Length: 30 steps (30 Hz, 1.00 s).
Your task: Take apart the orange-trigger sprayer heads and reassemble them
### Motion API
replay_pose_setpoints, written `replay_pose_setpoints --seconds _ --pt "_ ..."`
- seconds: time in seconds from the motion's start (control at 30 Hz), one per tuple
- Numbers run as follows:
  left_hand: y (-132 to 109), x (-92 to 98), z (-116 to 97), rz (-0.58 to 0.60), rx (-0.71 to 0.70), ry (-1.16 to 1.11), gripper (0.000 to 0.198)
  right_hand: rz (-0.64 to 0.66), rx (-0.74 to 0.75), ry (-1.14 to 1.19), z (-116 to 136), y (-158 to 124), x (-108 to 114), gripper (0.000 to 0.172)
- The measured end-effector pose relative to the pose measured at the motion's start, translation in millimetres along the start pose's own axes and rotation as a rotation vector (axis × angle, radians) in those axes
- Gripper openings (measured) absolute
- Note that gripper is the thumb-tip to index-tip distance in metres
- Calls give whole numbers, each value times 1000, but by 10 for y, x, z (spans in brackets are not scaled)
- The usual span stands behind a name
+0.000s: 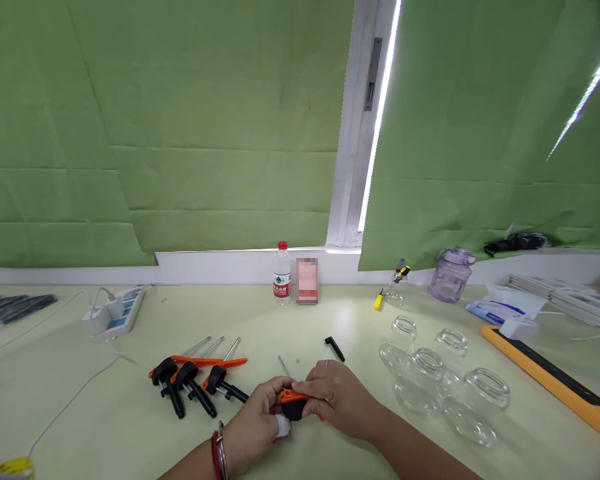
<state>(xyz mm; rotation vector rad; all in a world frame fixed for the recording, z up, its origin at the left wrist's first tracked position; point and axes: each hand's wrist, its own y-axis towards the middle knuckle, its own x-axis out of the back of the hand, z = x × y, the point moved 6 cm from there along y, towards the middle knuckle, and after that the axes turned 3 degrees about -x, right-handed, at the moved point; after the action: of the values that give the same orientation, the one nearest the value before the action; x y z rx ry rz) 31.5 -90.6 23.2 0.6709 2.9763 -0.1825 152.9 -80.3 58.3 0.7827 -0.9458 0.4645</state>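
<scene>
Both hands meet near the front middle of the table around a black-and-orange plastic part (294,405). My left hand (257,417) is closed on its left side, with a white patch (283,425) at its fingers. Fingers of my right hand (337,398) press on the part's top and right side. Beyond the hands a thin metal rod (283,365) sticks up; whether it joins the part is hidden. A tiny metal piece (297,361) lies close by. Farther back rests a loose black handle (335,349). Left of the hands lie three similar black-and-orange assemblies (193,380) with metal rods and black handles.
Several clear containers (430,363) stand at right, near a yellow-and-black bar (550,380). At the back are a water bottle (282,277), a blurred pink card (307,280), screwdrivers (395,283) in a glass and a purple jug (451,275). A power strip (125,310) with cables lies left.
</scene>
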Motion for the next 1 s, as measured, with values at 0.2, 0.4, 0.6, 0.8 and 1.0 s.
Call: replay_pose_setpoints --seconds 0.2,0.4,0.6,0.8,1.0 --pt "-23 9 -13 19 -2 -182 36 17 8 33 25 -3 -12 37" --pt "13 5 29 27 11 -243 30 11 27 43 33 3 -25 39" --pt "22 57 68 -12 56 -309 27 -20 18 27 33 2 -10 35" --pt "26 78 60 -45 63 -328 24 -65 60 -80 79 4 -6 32" --pt "68 334 -51 -208 -16 -363 22 -339 -8 -204 41 -23 232 36"
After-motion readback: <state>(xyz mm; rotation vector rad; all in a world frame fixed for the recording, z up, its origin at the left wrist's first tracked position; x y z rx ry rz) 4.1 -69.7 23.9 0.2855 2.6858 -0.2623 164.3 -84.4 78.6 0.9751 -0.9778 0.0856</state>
